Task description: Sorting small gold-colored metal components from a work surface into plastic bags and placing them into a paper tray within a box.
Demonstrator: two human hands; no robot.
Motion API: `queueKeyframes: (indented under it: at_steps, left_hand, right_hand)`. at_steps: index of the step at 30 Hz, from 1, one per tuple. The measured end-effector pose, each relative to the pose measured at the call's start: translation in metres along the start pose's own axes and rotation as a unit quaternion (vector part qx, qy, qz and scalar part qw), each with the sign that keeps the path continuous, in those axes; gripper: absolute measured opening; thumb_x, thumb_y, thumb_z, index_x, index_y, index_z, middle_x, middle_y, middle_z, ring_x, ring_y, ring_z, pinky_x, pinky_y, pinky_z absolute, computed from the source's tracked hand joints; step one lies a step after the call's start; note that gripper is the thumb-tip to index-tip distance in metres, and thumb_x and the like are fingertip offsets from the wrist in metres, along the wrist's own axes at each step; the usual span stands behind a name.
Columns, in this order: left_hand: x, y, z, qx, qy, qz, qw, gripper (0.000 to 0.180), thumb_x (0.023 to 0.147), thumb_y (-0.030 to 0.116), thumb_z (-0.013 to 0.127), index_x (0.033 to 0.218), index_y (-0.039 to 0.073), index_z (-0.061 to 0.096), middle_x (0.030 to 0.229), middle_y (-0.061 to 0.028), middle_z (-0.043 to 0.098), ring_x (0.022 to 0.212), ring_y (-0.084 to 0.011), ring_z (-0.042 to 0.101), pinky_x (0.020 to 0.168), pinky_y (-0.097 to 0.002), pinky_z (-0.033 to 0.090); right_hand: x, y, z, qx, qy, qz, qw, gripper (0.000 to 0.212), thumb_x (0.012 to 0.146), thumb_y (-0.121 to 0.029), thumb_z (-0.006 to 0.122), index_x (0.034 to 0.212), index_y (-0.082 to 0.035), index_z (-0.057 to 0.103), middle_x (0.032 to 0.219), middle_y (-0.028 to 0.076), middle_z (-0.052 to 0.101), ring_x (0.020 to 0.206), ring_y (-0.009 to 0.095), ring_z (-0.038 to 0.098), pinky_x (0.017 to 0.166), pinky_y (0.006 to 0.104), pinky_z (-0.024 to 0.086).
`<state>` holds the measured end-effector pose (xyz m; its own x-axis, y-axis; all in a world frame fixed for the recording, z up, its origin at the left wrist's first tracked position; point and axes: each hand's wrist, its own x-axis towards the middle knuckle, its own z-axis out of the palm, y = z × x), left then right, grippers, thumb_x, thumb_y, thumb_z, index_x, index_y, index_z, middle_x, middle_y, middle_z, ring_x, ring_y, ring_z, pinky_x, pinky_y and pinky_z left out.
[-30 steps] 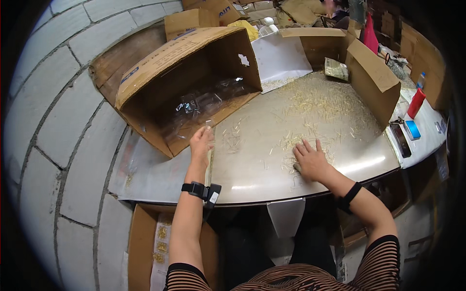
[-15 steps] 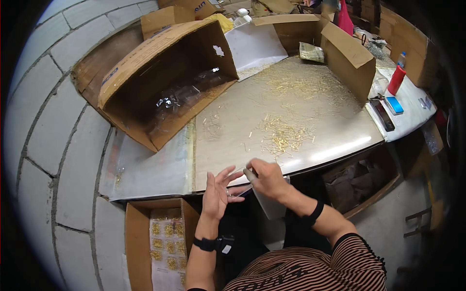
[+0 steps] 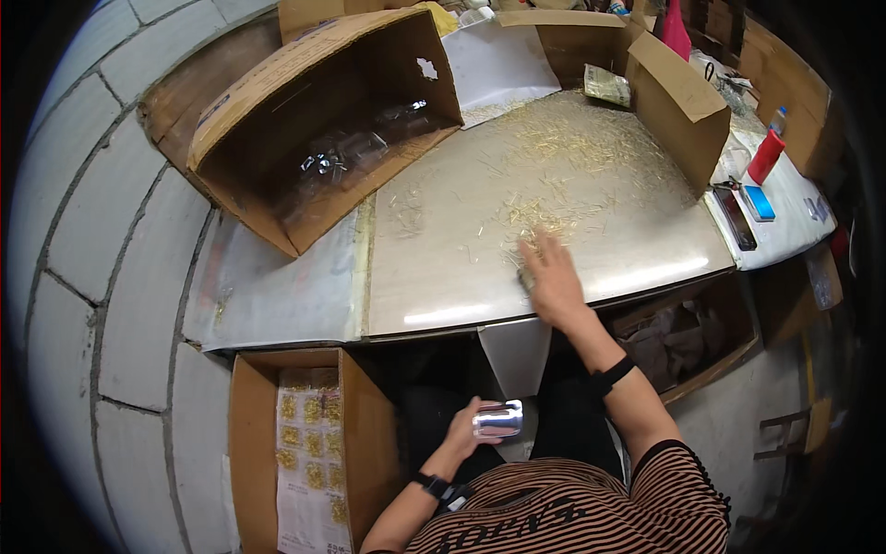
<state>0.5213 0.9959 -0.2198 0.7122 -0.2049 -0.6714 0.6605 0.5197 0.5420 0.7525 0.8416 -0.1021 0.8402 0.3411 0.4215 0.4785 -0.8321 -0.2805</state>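
Note:
My right hand (image 3: 556, 284) lies over the near part of a heap of thin gold-coloured pins (image 3: 544, 217) on the tabletop. Its fingers are stretched out, the tips at the pins, and a greyish cover shows on the thumb. Lower down, in front of my body, my left hand (image 3: 464, 429) is closed around a small shiny container (image 3: 498, 420). Bright reflections hide whether anything is inside it. More pins lie scattered farther back on the pale table (image 3: 443, 286).
A large carton (image 3: 305, 217) on its side holds clear shiny pieces. Below left, an open box (image 3: 249, 443) contains packets of gold pieces. A white chute-like sheet (image 3: 517, 355) hangs from the table edge. At right are a phone (image 3: 736, 220), a blue box (image 3: 759, 203) and a red cylinder (image 3: 766, 157).
My hands have come apart. The right one has moved forward onto the pins, while the left has dropped toward my lap and closed around the shiny container. The view has shifted slightly.

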Motion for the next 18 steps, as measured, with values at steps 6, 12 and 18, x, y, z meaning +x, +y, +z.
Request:
queueKeyframes:
  at_steps: [6,12,18]
  left_hand:
    - [0.038,0.009,0.03,-0.065,-0.094,0.015,0.993,0.058,0.098,0.048,0.027,0.134,0.003,0.037,0.118,-0.023,0.058,0.089,-0.0356,0.067,0.06,-0.034,0.059]
    - [0.039,0.012,0.034,-0.07,-0.109,0.02,0.991,0.065,0.097,0.053,0.028,0.136,0.003,0.037,0.119,-0.023,0.057,0.093,-0.0336,0.066,0.055,-0.0296,0.057]
    - [0.047,-0.003,0.021,-0.077,-0.136,-0.001,0.988,0.06,0.099,0.047,0.021,0.135,0.002,0.038,0.121,-0.0209,0.057,0.092,-0.0337,0.066,0.056,-0.028,0.057]
  right_hand:
    - [-0.055,-0.039,-0.026,0.105,-0.099,-0.066,0.987,0.047,0.082,-0.003,0.056,0.129,-0.003,0.047,0.139,0.023,0.037,0.132,0.04,0.032,0.108,0.0435,0.03]
    - [-0.086,-0.03,-0.083,0.254,-0.083,-0.069,0.961,0.056,0.069,0.013,0.05,0.123,0.0,0.051,0.13,0.021,0.049,0.122,0.036,0.046,0.101,0.0393,0.041]
    - [-0.105,-0.011,-0.09,0.272,-0.081,-0.045,0.958,0.053,0.071,0.016,0.049,0.121,-0.002,0.054,0.127,0.017,0.053,0.119,0.033,0.051,0.097,0.0376,0.045]
